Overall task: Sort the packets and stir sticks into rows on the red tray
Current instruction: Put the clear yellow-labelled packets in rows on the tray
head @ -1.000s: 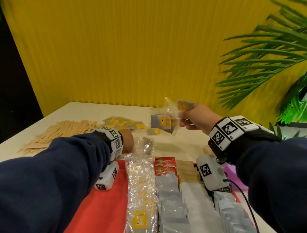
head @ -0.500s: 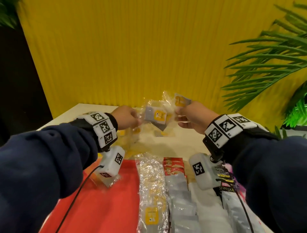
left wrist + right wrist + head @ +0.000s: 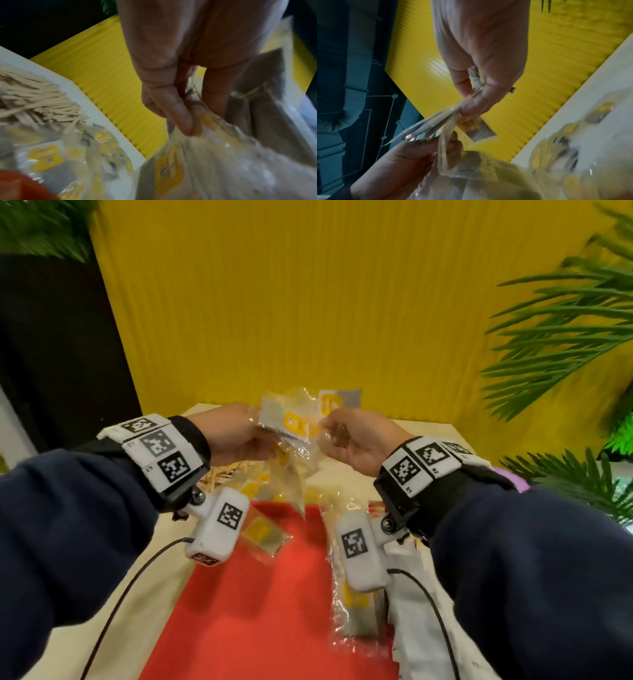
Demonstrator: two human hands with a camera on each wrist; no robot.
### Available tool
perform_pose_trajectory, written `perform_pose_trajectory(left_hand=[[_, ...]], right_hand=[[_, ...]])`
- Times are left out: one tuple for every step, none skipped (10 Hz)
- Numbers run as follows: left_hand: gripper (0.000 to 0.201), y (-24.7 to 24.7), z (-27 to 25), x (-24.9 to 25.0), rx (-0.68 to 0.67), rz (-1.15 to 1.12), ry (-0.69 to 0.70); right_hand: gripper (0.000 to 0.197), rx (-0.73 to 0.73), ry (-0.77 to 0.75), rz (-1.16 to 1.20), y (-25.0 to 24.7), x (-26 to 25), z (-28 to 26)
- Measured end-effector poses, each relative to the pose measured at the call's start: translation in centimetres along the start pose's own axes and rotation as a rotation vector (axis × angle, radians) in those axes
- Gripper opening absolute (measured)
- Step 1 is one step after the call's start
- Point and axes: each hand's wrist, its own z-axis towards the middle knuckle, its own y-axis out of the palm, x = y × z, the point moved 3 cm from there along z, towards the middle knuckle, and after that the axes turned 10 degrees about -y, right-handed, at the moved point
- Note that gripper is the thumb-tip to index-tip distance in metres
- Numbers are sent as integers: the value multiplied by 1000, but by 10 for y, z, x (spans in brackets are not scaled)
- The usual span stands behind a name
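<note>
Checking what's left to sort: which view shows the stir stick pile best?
The left wrist view: the stir sticks lie heaped on the white table, mostly unobstructed. The head view shows only a sliver behind the left hand. The right wrist view shows none.

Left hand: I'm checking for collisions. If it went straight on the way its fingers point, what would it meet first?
Probably the right hand: the left hand points across the clear packets that both pinch in the air. Depth is unclear, so it could slip past toward the yellow wall.
</note>
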Motion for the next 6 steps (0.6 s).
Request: perform_pose_trajectory(left_hand=[[29,-7,-19,-16,-4,-47,-125],[27,-13,-35,-34,14,-36,-261],[23,-16,-49,-54,45,53,-385],[19,-12,-58,-74,34,99,-488],[17,-7,-62,-90,27,166,-540],[14,-7,-61,-107,54,294,-569]], right_hand=[[25,13,36,7,15,17,-16],[27,33,77,-47,24,38,-31],[29,18,126,-184,30,63,-41],[26,15,166,-343,37,81,-56],[23,28,275,-446,38,95,-68],[13,-184,277,-834,49,83,-90]])
